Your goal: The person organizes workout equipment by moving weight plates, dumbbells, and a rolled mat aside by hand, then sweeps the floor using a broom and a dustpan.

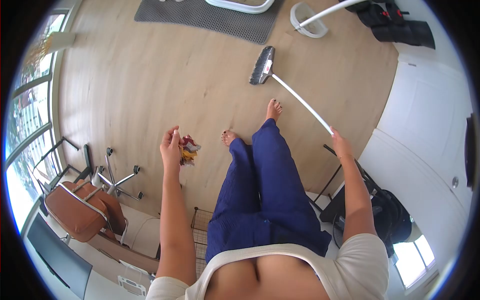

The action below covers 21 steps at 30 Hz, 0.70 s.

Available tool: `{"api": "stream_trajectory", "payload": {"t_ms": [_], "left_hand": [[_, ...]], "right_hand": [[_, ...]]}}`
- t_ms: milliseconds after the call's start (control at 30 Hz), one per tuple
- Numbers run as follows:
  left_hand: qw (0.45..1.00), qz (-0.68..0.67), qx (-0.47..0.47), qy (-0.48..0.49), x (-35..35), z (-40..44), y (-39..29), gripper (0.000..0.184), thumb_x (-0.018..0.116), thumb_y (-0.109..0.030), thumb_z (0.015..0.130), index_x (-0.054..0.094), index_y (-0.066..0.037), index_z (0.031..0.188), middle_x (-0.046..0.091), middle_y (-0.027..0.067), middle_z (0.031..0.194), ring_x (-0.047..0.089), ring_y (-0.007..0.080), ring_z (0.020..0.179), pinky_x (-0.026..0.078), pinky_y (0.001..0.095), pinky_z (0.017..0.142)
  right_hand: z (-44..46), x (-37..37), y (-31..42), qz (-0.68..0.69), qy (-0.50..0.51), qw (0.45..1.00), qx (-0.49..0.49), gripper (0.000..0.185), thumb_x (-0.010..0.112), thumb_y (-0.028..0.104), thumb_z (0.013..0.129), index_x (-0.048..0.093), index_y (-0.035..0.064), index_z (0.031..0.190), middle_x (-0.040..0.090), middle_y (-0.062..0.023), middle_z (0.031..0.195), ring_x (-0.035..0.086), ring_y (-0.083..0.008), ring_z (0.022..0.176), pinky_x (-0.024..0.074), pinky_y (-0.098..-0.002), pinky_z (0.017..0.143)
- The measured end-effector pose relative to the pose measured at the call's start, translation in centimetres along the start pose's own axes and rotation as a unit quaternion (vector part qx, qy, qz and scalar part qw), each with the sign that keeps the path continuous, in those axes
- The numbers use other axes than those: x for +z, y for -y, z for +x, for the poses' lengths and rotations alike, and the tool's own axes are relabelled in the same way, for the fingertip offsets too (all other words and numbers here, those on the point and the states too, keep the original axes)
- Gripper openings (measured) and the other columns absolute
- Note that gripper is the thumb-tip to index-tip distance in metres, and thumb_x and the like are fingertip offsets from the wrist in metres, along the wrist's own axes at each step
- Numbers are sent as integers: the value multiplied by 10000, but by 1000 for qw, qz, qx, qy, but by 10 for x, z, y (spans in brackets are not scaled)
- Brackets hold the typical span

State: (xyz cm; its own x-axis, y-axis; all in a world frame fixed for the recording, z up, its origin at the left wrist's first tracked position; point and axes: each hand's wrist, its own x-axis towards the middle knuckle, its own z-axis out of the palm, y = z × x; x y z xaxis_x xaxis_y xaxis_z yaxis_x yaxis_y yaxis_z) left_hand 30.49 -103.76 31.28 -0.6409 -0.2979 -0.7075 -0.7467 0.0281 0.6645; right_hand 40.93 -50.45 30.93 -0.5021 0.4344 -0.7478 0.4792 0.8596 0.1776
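My right hand (341,143) is closed around the white handle of a broom (300,102). The broom's dark grey bristle head (262,65) rests on the wooden floor ahead of my feet. On the left, my left hand (171,145) is raised with its fingers pinched together. A small bundle of colorful strips (189,150), red, yellow and whitish, hangs beside those fingers and seems gripped by them. What exactly the bundle is, I cannot make out.
A white long-handled dustpan (309,22) stands at the top right. Near it lie a grey mat (205,20) and a white tray (242,5). A brown chair (75,210) and a wheeled base (116,182) are at left. A white door (430,100) is at right.
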Motion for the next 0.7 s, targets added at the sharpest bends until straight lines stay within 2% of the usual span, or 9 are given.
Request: {"api": "stream_trajectory", "payload": {"t_ms": [100, 167, 233, 267, 333, 433, 500, 633, 700], "left_hand": [[992, 77, 81, 65, 67, 23, -61, 224, 517, -172, 914, 604, -37, 1070, 461, -36, 656, 434, 32, 608, 350, 180, 560], [976, 122, 153, 96, 116, 28, -103, 208, 522, -176, 910, 632, -43, 1027, 458, -40, 647, 429, 32, 606, 345, 180, 551], [953, 164, 225, 121, 178, 37, -150, 204, 538, -194, 901, 648, -41, 978, 469, -40, 637, 427, 35, 581, 341, 189, 521], [944, 187, 241, 129, 211, 39, -176, 216, 541, -213, 900, 648, -47, 988, 495, -31, 668, 442, 42, 611, 363, 193, 554], [915, 250, 289, 128, 285, 35, -226, 240, 555, -253, 891, 647, -59, 996, 544, -10, 716, 477, 55, 658, 391, 199, 586], [852, 302, 417, 99, 392, 36, -277, 266, 595, -315, 854, 646, -94, 992, 597, 28, 765, 537, 89, 693, 422, 210, 587], [796, 309, 506, 122, 459, 45, -312, 804, 737, -394, 731, 356, 25, 1301, 567, 164, 940, 580, 217, 770, 473, 272, 558], [767, 351, 514, 155, 546, 35, -343, 808, 752, -405, 712, 383, 26, 1286, 540, 112, 854, 513, 169, 668, 434, 272, 532], [767, 336, 499, 223, 575, 24, -348, 826, 753, -422, 702, 378, 19, 1292, 546, 95, 792, 512, 154, 667, 444, 274, 602]], "right_hand": [[5, 12, -72, 9, -9, 999, 33, 352, 347, 342, 946, 390, 416, 1287, 632, -155, 922, 608, -350, 836, 486, -442, 731], [-15, -10, -76, 8, 1, 998, 69, 351, 327, 346, 949, 408, 386, 1288, 630, -159, 934, 613, -348, 828, 488, -446, 716], [-25, -40, -73, -38, -22, 998, 51, 354, 362, 320, 941, 426, 355, 1287, 638, -142, 906, 621, -341, 772, 492, -447, 664], [-23, -43, -76, -31, -17, 998, 58, 354, 362, 320, 941, 426, 355, 1287, 638, -142, 906, 621, -341, 772, 492, -447, 664], [-16, -44, -87, 10, -66, 997, -29, 359, 403, 293, 928, 438, 343, 1282, 643, -119, 857, 622, -326, 709, 491, -440, 609], [17, -60, -67, 20, -39, 997, -69, 356, 422, 267, 923, 455, 355, 1266, 625, -110, 777, 617, -324, 678, 490, -433, 592], [53, -64, -76, 12, -10, 997, -76, 353, 419, 266, 924, 458, 365, 1261, 618, -113, 760, 617, -325, 678, 491, -432, 597], [96, -50, -141, 32, -11, 995, -93, 355, 411, 259, 927, 458, 394, 1252, 615, -115, 799, 617, -327, 685, 495, -431, 611], [101, -50, -198, 31, -4, 998, -60, 359, 406, 261, 929, 453, 403, 1255, 618, -113, 834, 620, -324, 690, 498, -429, 618]]}}
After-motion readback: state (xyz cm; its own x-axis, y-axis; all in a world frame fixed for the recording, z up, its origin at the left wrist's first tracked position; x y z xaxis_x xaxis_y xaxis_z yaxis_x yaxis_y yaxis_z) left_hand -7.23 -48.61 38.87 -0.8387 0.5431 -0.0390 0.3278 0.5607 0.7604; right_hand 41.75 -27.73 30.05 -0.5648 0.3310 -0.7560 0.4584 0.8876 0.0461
